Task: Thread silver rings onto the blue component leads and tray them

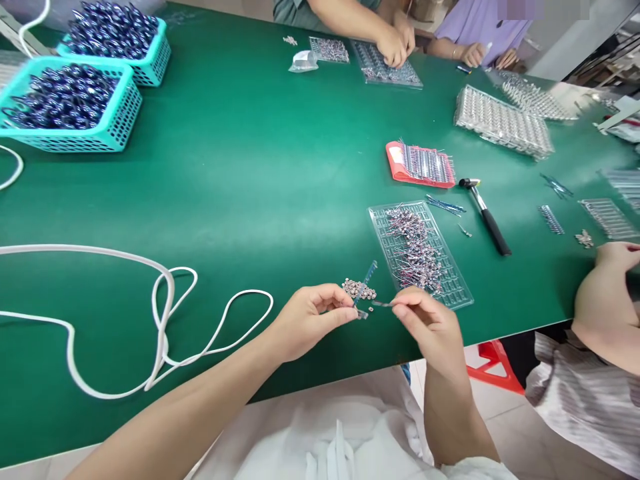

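Observation:
My left hand (317, 319) pinches a narrow blue strip (369, 275) between thumb and fingertips, its far end tilted up and away. Between the thumb and forefinger of my right hand (431, 325) is a thin, dark, slender piece (382, 304), pointing toward the strip; its kind is too small to tell. Just beyond my fingertips lies a pile of small round metallic parts (353, 287). Past my right hand sits a clear plastic tray (457, 287), heaped with small wire-legged parts (417, 250).
Blue-black coils fill two turquoise baskets (117, 127) at the far left. A white cable (105, 250) loops over the green table (240, 180). To the right are a hammer (487, 217), a red packet (420, 180) and stacked trays (503, 123). Co-workers' hands (393, 47) work opposite; another person's arm (607, 307) is right.

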Demonstrator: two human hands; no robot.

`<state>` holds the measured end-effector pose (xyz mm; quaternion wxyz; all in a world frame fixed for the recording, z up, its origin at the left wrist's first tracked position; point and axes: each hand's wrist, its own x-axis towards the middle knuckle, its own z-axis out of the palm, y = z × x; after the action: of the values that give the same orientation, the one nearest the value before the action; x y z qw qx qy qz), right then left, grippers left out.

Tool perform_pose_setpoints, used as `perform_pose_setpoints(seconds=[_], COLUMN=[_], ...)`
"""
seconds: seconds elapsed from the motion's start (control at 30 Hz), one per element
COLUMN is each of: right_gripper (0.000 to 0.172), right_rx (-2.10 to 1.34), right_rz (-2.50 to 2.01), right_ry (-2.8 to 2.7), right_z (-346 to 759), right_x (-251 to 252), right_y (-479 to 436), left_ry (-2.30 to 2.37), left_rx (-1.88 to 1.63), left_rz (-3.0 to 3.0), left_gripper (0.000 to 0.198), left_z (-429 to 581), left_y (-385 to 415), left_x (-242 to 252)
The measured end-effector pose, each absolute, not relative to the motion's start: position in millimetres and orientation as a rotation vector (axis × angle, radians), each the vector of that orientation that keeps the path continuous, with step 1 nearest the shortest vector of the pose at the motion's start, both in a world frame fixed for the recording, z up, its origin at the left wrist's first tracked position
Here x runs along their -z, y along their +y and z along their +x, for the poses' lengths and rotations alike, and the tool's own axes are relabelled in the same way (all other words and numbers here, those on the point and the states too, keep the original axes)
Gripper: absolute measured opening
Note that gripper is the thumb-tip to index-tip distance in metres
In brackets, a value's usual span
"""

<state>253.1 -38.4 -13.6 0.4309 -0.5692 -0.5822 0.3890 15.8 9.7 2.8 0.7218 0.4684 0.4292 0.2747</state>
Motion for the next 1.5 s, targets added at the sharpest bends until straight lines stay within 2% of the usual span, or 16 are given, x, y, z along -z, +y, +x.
perform_pose_setpoints(seconds=[0.1,0.17,0.33,0.53,0.77,1.5], right_gripper=[0.010,0.012,0.015,0.023,0.012,0.011], right_rx=[-0.355,-0.079,0.159,0.212,-0.153,-0.094], right_rz=[-1.692,-1.745,-1.815,-1.714,-1.410,-1.293], right_ry=[-1.510,-1.562,-1.740,-1.756,-2.197,-2.445], right_z=[278.3,293.4,309.2,282.8,232.4,220.5], right_x=[15.6,19.4,32.3,34.0,32.2,31.5], right_y=[-32.0,-25.7,-17.8,-32.6,-37.1,-23.0], left_ry=[1.039,1.057,1.043,1.098,1.080,1.058], left_rx=[-0.681,-0.701,-0.725,-0.743,-0.797,-0.833], left_rz=[0.947,0.912,0.849,0.793,0.807,0.834], left_gripper=[0.021,0.021,0.022,0.023,0.018,0.014], left_z=[16.7,17.4,18.5,16.8,17.9,16.6], left_y=[13.2,14.1,12.9,15.4,15.7,14.0], left_x=[-2.6,-2.1,1.8,1.1,0.7,6.3])
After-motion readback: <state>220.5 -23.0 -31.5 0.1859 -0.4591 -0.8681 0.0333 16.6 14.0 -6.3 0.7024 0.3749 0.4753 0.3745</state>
